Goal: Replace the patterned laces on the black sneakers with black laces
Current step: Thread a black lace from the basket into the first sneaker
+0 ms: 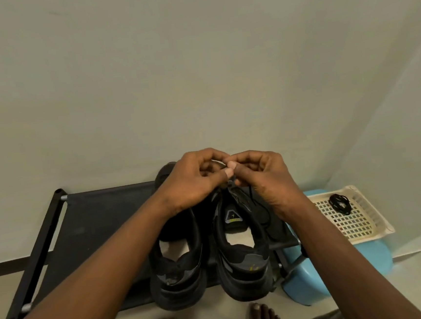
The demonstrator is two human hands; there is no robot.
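In the head view both forearms reach forward and converge, the wrists bent so the knuckles face up. The left hand point(196, 178) and right hand point(259, 178) meet tip to tip, all fingers curled inward. Each thumb is pressed against its forefinger, pinching a black lace point(255, 202), though the exact grip is hidden between the tips. Below the fingertips, the lace trails down past the right palm and beside the right sneaker point(243, 258). The left sneaker point(178, 269) stands under the left wrist, touching its mate, and both sit on a black rack point(95, 220). Well to the right of the fingers, a coiled lace point(339, 202) lies in a cream basket point(363, 230) on a blue stool point(365, 257).
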